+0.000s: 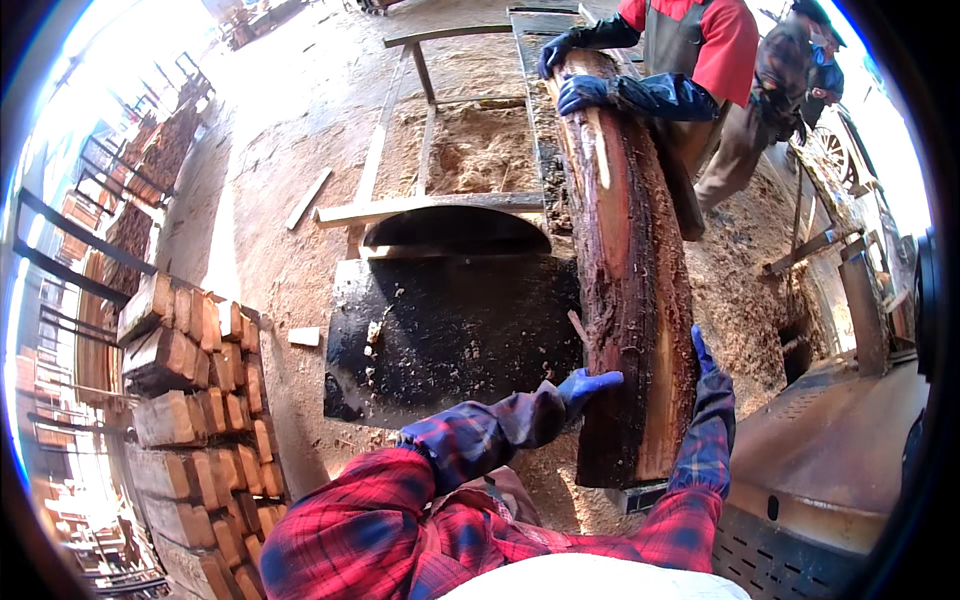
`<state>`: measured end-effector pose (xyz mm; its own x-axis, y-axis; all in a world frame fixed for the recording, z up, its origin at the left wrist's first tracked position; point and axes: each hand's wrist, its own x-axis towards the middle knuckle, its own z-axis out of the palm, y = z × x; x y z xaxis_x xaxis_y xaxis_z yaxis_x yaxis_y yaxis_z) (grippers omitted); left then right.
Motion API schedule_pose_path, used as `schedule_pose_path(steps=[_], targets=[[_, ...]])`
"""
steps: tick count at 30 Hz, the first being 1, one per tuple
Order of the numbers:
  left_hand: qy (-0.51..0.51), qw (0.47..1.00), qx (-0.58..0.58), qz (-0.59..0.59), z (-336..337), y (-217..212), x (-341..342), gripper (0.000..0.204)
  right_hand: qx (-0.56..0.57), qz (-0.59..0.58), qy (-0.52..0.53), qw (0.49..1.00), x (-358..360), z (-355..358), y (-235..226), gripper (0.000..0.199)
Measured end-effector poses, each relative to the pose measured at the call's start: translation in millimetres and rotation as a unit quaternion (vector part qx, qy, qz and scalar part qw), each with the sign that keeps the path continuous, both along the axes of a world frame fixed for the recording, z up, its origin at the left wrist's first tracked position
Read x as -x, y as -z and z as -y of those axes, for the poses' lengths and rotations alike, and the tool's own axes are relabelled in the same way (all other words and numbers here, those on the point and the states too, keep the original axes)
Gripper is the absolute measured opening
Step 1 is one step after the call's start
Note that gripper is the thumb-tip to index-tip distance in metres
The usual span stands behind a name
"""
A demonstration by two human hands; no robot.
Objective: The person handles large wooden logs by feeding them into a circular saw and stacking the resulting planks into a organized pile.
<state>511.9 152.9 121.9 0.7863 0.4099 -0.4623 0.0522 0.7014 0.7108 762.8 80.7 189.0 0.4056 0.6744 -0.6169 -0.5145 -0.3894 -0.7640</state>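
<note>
A long log [625, 260] with rough dark bark and a paler reddish strip runs away from me, right of the middle. My left hand [588, 388], in a blue glove, presses on the near left side of it. Along the opposite side, my right hand [704, 350], also gloved in blue, bears against the bark with its fingers pointing forward; part of it is hidden by the log. The far end lies under the two gloved hands of a co-worker [700, 50] in a red top and dark apron.
Left of the log lies a black plate [450, 330] strewn with chips, a dark half-round disc [455, 235] behind it. Beyond stands a metal frame [430, 205] over sawdust. Cut wood blocks [190, 420] are stacked at left. A rusty metal housing [830, 450] stands at right. Other people [780, 90] stand behind.
</note>
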Motion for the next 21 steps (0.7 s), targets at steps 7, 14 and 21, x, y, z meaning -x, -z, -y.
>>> schedule_pose_path(steps=[7,14,21], targets=[[-0.022,0.997,0.062,0.037,3.3,-20.5,9.5,0.047,0.042,0.015,-0.004,0.999,34.0,-3.1,-41.5,0.056],[-0.052,0.998,0.020,0.021,-7.1,-9.3,59.2,0.048,0.040,-0.022,-0.012,0.999,58.5,-8.8,1.9,0.069],[-0.071,0.996,0.039,0.032,-24.3,-13.6,130.7,0.045,-0.020,0.097,-0.039,0.994,137.0,-23.4,2.3,0.062]])
